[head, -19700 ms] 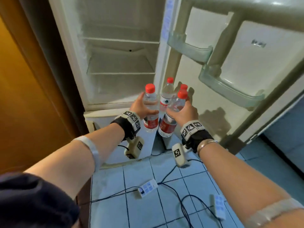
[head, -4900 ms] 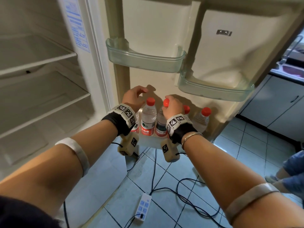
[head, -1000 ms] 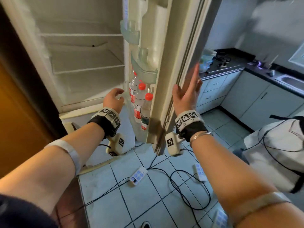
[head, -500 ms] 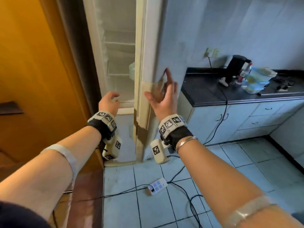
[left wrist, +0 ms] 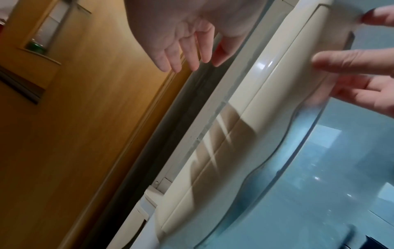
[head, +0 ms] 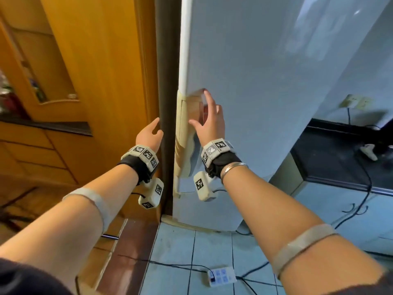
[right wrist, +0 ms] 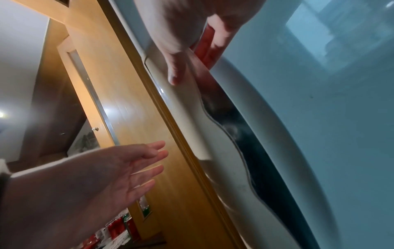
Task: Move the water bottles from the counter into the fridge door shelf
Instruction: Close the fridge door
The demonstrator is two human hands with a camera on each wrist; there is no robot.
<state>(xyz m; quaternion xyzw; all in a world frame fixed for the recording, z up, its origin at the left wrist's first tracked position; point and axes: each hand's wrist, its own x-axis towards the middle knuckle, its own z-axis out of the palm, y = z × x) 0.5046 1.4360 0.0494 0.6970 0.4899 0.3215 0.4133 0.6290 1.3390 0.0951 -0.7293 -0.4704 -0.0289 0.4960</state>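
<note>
The pale blue glossy fridge door [head: 265, 86] is standing shut, so the water bottles are hidden from every view. The right hand [head: 209, 122] is reaching with straight, spread fingers to the cream plastic door handle [head: 187, 133] at the door's left edge, grasping nothing. The left hand [head: 148, 135] is hovering just left of it, relaxed and empty, in front of the dark gap beside the orange wooden cabinet [head: 95, 81]. A white power strip [head: 222, 276] is lying on the near tiled floor [head: 176, 252].

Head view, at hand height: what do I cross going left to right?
Wooden cabinet → left hand → dark gap strip → cream door handle → right hand → fridge door → black countertop.
</note>
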